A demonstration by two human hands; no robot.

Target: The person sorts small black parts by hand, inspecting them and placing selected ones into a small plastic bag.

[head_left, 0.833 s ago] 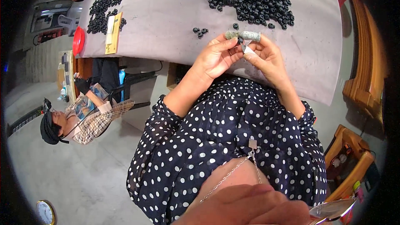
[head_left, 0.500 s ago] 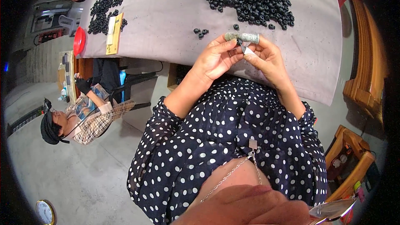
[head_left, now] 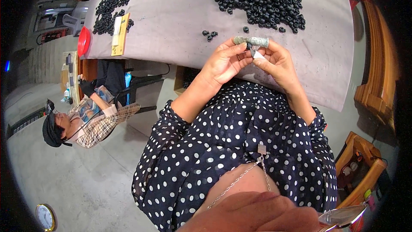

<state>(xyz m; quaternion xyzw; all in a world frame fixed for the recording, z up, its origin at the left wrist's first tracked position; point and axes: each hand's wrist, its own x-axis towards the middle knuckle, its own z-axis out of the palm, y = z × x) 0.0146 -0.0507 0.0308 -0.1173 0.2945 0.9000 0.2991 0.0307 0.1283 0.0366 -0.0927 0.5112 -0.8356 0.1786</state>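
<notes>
A greyish cloth-covered table (head_left: 176,30) bore a large heap of round black pieces (head_left: 257,2), a second black heap (head_left: 112,0) farther left, a small cluster (head_left: 210,38) nearer the front edge, a flat yellow-and-white item (head_left: 121,34) beside the second heap, and a red dish (head_left: 84,41) at the left edge.

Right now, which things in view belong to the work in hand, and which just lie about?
Seemingly in use:
left hand, pinching a small black piece
right hand, holding a white-gripped, blade-like tool
grey finger covers
heap of black pieces

Seemingly lying about:
red dish
yellow pack
round clock
</notes>
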